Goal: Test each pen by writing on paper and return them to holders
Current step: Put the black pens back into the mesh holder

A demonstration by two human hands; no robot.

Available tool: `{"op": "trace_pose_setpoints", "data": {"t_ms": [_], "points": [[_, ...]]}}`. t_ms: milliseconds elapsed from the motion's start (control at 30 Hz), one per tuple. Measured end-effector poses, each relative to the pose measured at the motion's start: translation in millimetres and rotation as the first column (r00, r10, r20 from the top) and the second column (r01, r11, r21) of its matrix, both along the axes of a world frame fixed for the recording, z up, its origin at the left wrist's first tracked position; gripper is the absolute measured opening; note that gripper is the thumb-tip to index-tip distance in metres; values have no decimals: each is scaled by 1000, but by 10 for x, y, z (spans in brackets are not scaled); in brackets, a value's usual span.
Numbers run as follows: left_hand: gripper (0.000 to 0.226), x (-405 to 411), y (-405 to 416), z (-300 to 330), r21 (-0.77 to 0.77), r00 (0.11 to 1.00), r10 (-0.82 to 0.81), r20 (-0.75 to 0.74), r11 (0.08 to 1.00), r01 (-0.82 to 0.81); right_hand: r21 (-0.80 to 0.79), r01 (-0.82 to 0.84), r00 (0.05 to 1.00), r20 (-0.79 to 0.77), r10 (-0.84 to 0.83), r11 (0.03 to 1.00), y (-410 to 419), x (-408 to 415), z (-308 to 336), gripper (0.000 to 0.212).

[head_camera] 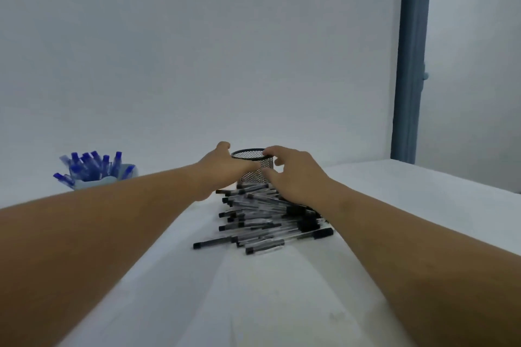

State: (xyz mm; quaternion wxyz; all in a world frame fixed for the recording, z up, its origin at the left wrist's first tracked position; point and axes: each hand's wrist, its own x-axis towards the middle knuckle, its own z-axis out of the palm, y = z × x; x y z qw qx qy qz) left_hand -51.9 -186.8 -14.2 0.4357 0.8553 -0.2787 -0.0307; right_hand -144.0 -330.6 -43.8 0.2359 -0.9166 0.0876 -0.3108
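A black mesh pen holder (253, 169) stands upright on the white table, far from me at the middle. My left hand (222, 167) wraps round its left side. My right hand (291, 173) reaches it from the right, fingertips curled over the rim. A heap of several black-capped clear pens (262, 214) lies flat on the table just in front of the holder, partly under my right wrist. No paper sheet stands out from the white surface.
A pale blue holder (97, 182) packed with several blue-capped pens stands at the far left. The white table (253, 304) stretches toward me. A white wall rises behind, with a blue-grey post (411, 59) at the right.
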Motion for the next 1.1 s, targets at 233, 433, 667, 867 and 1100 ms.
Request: {"op": "trace_pose_setpoints", "data": {"t_ms": [233, 433, 667, 867, 1100], "points": [[45, 102, 4, 215, -7, 999, -26, 35, 1000, 26, -30, -6, 998, 66, 8, 1000, -68, 74, -50, 43], [73, 2, 132, 664, 77, 993, -67, 102, 995, 59, -38, 3, 982, 188, 4, 999, -51, 81, 44, 49], [35, -269, 358, 844, 119, 988, -98, 119, 989, 83, -65, -48, 934, 351, 68, 997, 47, -97, 120, 46], [65, -243, 505, 546, -177, 994, -111, 13, 978, 111, -71, -93, 907, 404, 114, 993, 187, -116, 105, 45], [89, -321, 644, 39, -445, 983, -181, -21, 883, 153, -131, -137, 882, 436, 182, 982, 345, -154, 69, 46]]}}
